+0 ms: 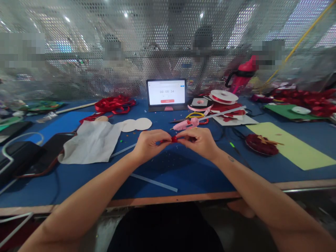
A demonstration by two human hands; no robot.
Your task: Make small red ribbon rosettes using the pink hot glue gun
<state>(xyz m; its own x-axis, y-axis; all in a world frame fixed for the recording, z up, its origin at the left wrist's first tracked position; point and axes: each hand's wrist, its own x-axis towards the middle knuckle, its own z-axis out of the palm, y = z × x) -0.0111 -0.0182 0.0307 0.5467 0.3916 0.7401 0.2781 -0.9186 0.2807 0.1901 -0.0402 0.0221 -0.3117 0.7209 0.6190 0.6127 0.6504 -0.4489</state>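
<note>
Red ribbon piece (174,139) (small and mostly covered, so its shape is hard to tell) is held over the middle of the blue worktop (207,178), between the two hands. The left hand (153,141) has its grip closed to a pinch, thumb and forefinger on one end; the right hand (198,140) pinches the other end likewise. Just beyond them lies a pink glue gun (181,125), with scissors (194,113) behind it and a ribbon spool (223,96) farther right. A tablet (167,91) stands at the back, its screen reading 00:08:34. White cloth (90,143) lies to the left, touching a pair of joined white discs (138,124). Nearer the front edge rests a translucent strip (157,183); well to the right is a pale yellow sheet (301,150).
</note>
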